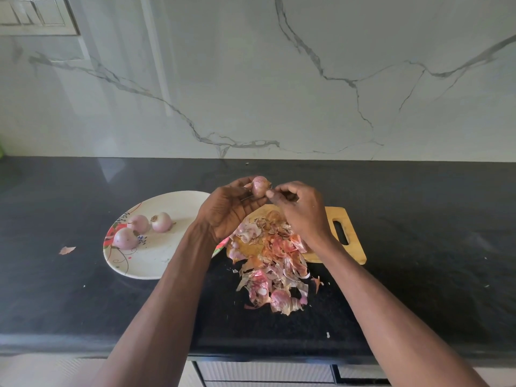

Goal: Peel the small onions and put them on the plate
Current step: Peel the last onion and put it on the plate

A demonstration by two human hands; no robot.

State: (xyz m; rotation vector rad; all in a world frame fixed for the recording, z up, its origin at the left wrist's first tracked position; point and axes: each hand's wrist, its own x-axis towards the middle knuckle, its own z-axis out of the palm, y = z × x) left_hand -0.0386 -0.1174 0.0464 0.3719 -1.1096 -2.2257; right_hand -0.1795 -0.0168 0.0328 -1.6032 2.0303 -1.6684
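Small onion (258, 186) gripped by left hand (227, 212), right hand (301, 209) pinching its skin; no legible writing

The dark tabletop (418, 219) lies bare to the right of the wooden cutting board (351, 247) and along the back by the marble wall (251, 79). A heap of onion skins (273, 263) spills from the board toward the front edge, between both forearms. On the left, the plate (156, 261) holds three onions (139, 227) in its far left part; its near half is free. One skin scrap (67, 250) lies left of the plate.
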